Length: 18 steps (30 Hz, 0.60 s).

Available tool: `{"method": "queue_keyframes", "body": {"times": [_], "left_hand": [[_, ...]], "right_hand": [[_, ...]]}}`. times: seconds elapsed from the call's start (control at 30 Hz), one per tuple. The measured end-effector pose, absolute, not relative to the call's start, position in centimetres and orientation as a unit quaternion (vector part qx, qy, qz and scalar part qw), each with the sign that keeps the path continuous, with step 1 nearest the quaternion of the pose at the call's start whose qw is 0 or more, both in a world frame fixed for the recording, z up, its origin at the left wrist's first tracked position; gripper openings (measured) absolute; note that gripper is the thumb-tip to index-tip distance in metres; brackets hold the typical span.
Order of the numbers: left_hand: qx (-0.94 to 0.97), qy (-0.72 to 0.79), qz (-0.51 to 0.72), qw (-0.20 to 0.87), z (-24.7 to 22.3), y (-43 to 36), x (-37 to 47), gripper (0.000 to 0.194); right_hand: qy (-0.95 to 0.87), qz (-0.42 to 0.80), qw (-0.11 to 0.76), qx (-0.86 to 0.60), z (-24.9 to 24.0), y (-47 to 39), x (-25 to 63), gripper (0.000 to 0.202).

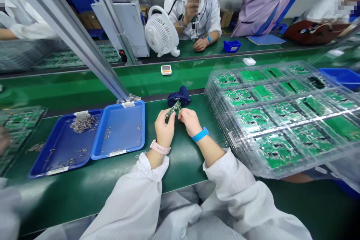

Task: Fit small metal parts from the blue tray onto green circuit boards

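Observation:
Between the thumb and fingers of my left hand (164, 129) is a small green circuit board (173, 109), held tilted above the green bench. My right hand (189, 120) is closed in a pinch at the board's right edge; whatever its fingertips hold is too small to make out. Just behind the board lies a dark blue handheld fan (180, 97). To the left, two blue trays sit side by side: the nearer-to-hand tray (118, 135) has a few small metal parts, and the far-left tray (64, 146) bears a heap of small metal parts (83, 123).
On the right stands a tall stack of clear plastic trays (233, 138) with green circuit boards in compartments. A metal post (84, 33) slants up at left. Beyond the green strip are a small timer (166, 69), a white fan (161, 32) and several people.

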<state>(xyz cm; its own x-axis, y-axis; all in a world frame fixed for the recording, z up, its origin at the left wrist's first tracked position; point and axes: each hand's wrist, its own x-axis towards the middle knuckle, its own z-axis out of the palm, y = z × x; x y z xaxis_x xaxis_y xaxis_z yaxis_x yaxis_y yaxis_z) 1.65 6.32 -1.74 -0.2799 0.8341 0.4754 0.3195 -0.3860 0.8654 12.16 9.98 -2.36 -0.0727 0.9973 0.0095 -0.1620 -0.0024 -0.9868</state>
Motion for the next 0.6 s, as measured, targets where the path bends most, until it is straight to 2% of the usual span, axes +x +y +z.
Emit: {"method": "queue_keyframes", "body": {"times": [0.43, 0.6], "left_hand": [[0.566, 0.52, 0.607, 0.202, -1.4, 6.0, 1.8, 0.018], [0.53, 0.528, 0.623, 0.227, -2.0, 6.9, 1.6, 0.02]], "right_hand": [[-0.487, 0.555, 0.513, -0.438, -2.3, 10.4, 12.5, 0.024], [-0.521, 0.541, 0.463, -0.47, -1.6, 10.3, 13.2, 0.031]]}}
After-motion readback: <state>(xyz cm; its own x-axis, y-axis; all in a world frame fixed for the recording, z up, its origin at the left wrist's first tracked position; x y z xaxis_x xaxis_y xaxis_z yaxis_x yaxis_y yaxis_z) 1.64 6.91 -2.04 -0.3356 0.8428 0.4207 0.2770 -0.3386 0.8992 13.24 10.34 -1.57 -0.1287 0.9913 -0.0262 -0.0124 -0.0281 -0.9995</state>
